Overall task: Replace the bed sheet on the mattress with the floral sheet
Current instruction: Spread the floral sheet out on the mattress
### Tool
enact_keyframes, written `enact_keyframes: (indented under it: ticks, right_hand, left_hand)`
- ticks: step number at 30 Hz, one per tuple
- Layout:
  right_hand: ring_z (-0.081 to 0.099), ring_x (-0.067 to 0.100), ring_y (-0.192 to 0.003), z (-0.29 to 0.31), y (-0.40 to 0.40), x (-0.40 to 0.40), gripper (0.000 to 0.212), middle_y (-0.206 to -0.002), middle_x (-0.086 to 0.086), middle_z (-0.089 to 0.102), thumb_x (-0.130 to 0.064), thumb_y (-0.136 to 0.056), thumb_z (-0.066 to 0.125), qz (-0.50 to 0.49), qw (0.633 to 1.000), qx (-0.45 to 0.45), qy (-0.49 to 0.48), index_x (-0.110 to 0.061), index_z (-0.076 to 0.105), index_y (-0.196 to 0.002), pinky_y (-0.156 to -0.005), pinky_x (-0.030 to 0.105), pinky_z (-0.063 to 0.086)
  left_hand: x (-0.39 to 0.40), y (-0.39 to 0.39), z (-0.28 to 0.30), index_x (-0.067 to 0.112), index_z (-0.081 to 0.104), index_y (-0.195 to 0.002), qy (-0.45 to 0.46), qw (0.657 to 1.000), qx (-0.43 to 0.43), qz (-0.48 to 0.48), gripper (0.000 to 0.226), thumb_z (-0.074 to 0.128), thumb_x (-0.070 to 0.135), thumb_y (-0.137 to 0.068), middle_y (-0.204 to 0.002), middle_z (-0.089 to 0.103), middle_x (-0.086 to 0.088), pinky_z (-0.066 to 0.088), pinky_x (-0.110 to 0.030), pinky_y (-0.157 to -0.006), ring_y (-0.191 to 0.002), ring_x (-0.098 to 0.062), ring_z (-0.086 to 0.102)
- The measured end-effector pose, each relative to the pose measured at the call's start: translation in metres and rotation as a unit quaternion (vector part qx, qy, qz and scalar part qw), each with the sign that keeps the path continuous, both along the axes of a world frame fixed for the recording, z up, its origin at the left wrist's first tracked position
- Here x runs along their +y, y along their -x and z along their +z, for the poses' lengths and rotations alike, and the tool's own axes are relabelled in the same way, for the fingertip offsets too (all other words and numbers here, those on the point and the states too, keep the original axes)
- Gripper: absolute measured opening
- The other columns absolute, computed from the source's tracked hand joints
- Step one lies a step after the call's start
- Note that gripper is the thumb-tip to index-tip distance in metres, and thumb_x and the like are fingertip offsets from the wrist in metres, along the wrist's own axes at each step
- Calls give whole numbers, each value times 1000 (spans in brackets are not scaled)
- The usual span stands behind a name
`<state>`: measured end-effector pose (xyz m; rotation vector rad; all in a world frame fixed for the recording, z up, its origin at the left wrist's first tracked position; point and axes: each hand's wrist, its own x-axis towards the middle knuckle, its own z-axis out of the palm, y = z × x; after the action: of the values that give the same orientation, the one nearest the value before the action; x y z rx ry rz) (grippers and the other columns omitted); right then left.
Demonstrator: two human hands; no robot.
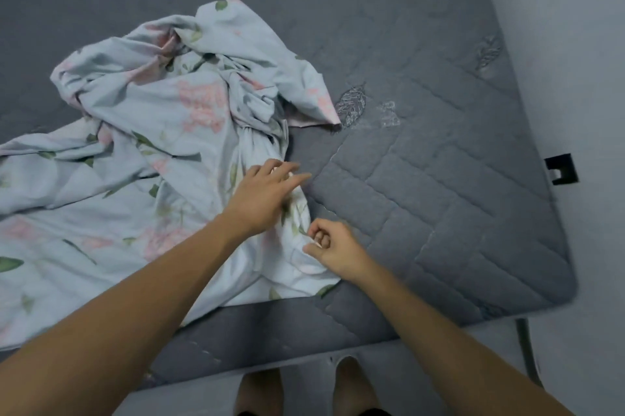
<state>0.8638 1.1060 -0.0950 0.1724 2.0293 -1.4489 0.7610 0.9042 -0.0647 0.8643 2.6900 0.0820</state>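
Note:
A pale blue floral sheet (162,131) with pink flowers and green leaves lies crumpled on the left and middle of the bare grey quilted mattress (439,161). My left hand (267,192) reaches over the sheet's right edge with its fingers stretched out, resting on the fabric. My right hand (333,248) sits just below it, fingers curled, pinching the sheet's edge near the mattress's front side.
The mattress's right corner (561,283) lies close to a grey wall (575,43) with a small black bracket (561,168) on it. A metal bed leg (526,351) stands under that corner. My bare feet (304,388) are on the floor at the bed's front edge.

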Motion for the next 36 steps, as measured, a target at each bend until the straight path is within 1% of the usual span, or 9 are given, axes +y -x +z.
enact_keyframes:
  ticks: [6, 9, 12, 16, 19, 26, 30, 32, 36]
  right_hand:
    - [57, 8, -68, -10, 10, -19, 13, -72, -7, 64, -18, -94, 73, -79, 993, -73, 44, -14, 68, -83, -70, 29, 48]
    - [61, 15, -110, -27, 24, -41, 40, -120, -1, 65, -49, -87, 74, -117, 987, -102, -41, -25, 64, -117, -97, 38, 50]
    - [56, 22, -126, -35, 33, -73, 79, -138, 2, 58, -57, -77, 78, -64, 986, -141, -66, -23, 50, -142, -107, 45, 49]
    - [72, 18, -89, -41, 28, -98, 20, -94, 0, 76, -31, -91, 75, -34, 990, -133, -13, -15, 72, -103, -84, 46, 62]
    - [45, 11, -60, -40, 23, -81, 36, -61, 0, 48, -26, -100, 62, -101, 994, -34, -20, -9, 50, -71, -58, 38, 40]
    - [40, 14, -63, 9, 17, -7, 37, -69, -2, 44, -20, -108, 49, -256, 953, 124, -101, -10, 43, -73, -59, 37, 36]
    - [40, 17, -66, 25, 19, 31, 35, -74, 11, 44, -22, -111, 44, -307, 934, 163, -86, -8, 42, -78, -62, 48, 39]
    - [37, 24, -63, 30, 17, 47, 36, -72, 13, 42, -26, -111, 42, -288, 938, 173, -87, -11, 39, -79, -60, 52, 37]
    - [43, 32, -60, 33, 11, 95, 35, -65, 8, 43, -33, -111, 40, -281, 929, 194, -141, -22, 40, -78, -58, 54, 40]
  left_hand:
    - [-28, -3, -11, 17, 69, -77, 80, 996, -33, -9, 17, 73, 4, -66, -79, 64, 1, 33, -34, -66, -83, -28, 56]
    - [-63, -28, -8, 14, 56, -63, 9, 999, -30, 15, 27, 72, -6, -54, -66, 52, -2, 28, -32, -56, -65, -29, 50]
    - [-88, -51, -4, 14, 50, -67, -29, 998, -45, 33, 31, 67, -8, -55, -70, 48, -3, 33, -36, -55, -67, -28, 47]
    - [-111, -75, -5, 12, 51, -72, -54, 997, -16, 58, 30, 61, -11, -55, -75, 48, -5, 32, -37, -54, -68, -28, 47]
    - [-117, -85, -6, 12, 52, -73, -53, 997, -31, 54, 32, 61, -12, -55, -76, 49, -4, 32, -36, -53, -69, -27, 47]
    - [-62, -48, 5, 14, 62, -98, -132, 980, -147, 12, 28, 46, 5, -76, -96, 55, 0, 41, -32, -63, -82, -26, 57]
    - [9, 9, 29, 9, 56, -124, -159, 987, -27, -1, 41, 45, 6, -84, -118, 53, -9, 45, -43, -77, -99, -31, 50]
    - [49, 41, 33, 15, 51, -138, -114, 993, -5, -28, 53, 58, 10, -86, -130, 52, -8, 45, -45, -87, -111, -30, 48]
    - [103, 81, 37, 22, 57, -135, 129, 967, -205, -81, 46, 63, 30, -91, -125, 62, -9, 45, -39, -93, -117, -33, 55]
